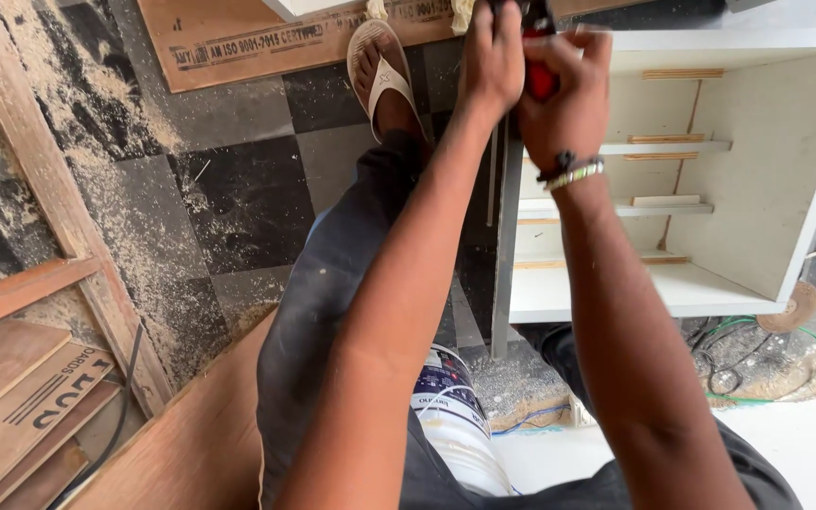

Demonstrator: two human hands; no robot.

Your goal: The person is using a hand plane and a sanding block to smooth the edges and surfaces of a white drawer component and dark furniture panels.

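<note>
Floor: checkered tiles dusted with sawdust, upper left.
Tool: red tool, mostly hidden; axis unclear.
Hands: my right hand clenched around it; my left hand curled against the top.
Beside: white cabinet.

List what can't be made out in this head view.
- Red tool: mostly hidden by the left hand and right hand; its top is cut off by the frame edge.
- Cabinet front edge: hidden behind both hands.
- Bucket: partly hidden by the arms.

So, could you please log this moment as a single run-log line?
left hand: steadies red tool | right hand: grips red tool | at: white cabinet top edge | below: white bucket
</note>
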